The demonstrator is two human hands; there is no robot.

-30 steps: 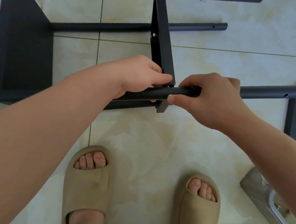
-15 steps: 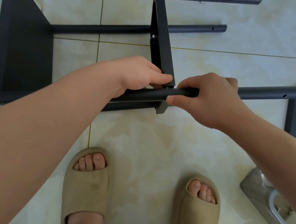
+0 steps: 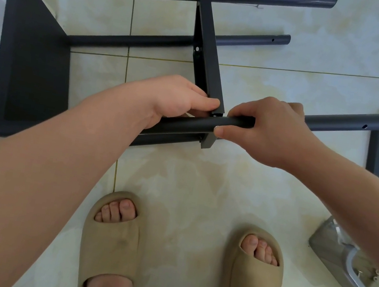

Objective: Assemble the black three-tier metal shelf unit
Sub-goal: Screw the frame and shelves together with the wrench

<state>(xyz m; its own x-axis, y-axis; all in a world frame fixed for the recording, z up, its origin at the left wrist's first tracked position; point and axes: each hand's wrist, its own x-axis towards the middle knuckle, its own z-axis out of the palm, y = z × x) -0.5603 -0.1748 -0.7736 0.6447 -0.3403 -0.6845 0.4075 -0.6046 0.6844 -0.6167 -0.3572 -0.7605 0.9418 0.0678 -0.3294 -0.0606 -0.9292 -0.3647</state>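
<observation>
Pole wrapped by right hand; left hand pinches shelf panel.

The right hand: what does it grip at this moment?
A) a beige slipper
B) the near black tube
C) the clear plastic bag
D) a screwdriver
B: the right hand has its fingers curled round the near black tube, beside the middle shelf panel.

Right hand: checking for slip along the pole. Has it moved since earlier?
No. The right hand keeps its grip on the pole, thumb beside the middle shelf corner as before.
</observation>
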